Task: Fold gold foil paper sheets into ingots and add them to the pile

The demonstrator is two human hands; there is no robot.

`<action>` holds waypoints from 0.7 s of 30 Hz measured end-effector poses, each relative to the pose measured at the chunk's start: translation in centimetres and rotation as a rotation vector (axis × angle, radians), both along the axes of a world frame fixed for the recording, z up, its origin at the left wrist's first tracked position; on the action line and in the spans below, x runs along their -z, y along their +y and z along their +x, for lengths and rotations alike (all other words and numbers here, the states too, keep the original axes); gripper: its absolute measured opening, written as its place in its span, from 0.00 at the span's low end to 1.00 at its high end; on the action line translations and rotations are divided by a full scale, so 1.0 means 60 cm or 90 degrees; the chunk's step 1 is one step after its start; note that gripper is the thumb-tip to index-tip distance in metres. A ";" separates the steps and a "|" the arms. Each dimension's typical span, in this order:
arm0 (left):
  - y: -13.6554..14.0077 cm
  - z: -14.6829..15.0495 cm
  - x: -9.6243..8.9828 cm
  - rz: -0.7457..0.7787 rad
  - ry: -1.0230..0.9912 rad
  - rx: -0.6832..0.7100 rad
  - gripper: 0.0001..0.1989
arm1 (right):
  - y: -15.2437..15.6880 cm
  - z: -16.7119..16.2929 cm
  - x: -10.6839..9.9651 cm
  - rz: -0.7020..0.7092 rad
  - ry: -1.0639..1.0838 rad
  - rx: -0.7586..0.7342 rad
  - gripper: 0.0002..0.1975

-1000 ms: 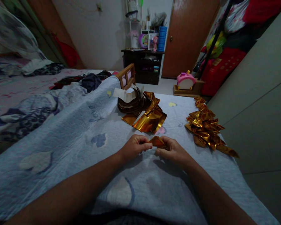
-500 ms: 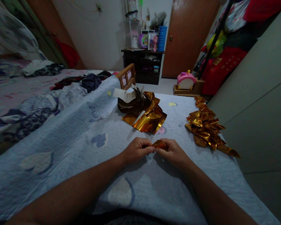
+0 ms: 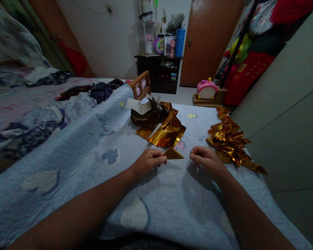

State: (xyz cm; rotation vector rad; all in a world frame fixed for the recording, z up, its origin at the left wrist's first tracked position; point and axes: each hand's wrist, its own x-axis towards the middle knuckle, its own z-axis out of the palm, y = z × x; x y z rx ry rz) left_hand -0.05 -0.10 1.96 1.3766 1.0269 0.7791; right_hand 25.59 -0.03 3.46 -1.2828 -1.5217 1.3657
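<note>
I have the left hand (image 3: 149,162) with its fingers clamped on a folded gold triangle (image 3: 174,153) above the blue quilt (image 3: 172,201). My right hand (image 3: 206,161) curls just beside; I can't tell whether its fingertips meet. Beyond it lie crumpled gold pieces (image 3: 228,142), then loose gold sheets (image 3: 167,134).

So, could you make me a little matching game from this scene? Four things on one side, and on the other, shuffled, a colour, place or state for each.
Things
1. Left hand
2. Right hand
3. Gold triangle
4. Quilt

Clues
A. Pale blue, spread out below the arms
B. Pinching a small shiny piece
C. Three-cornered, with one tip pointing free
D. Fingers curled, apart from the shiny piece

Pairs
1-B; 2-D; 3-C; 4-A
</note>
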 end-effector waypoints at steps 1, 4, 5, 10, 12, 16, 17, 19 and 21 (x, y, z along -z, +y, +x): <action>0.001 -0.001 0.000 0.003 0.003 -0.006 0.16 | 0.001 0.002 0.000 -0.003 0.014 0.015 0.13; 0.002 0.000 0.002 0.030 0.012 -0.002 0.16 | -0.001 -0.006 0.004 -0.039 0.072 0.011 0.16; 0.002 0.002 0.003 0.040 0.016 0.004 0.17 | -0.003 -0.012 0.007 -0.059 0.098 0.001 0.17; -0.002 0.010 0.010 0.086 0.031 0.037 0.16 | -0.014 -0.036 0.016 -0.090 0.153 -0.070 0.21; -0.005 0.012 0.011 0.106 0.050 0.050 0.16 | -0.015 -0.038 0.017 -0.063 0.138 -0.090 0.16; -0.008 0.014 0.008 0.104 0.032 0.045 0.15 | -0.013 -0.036 0.018 -0.028 0.105 -0.078 0.14; -0.008 0.015 0.007 0.093 0.011 0.035 0.16 | -0.012 -0.035 0.018 -0.025 0.096 -0.074 0.14; -0.008 0.017 0.005 0.071 -0.032 0.018 0.18 | -0.012 -0.035 0.019 -0.025 0.080 -0.072 0.15; -0.007 0.019 0.005 0.057 -0.054 0.019 0.17 | -0.012 -0.035 0.021 -0.026 0.075 -0.077 0.15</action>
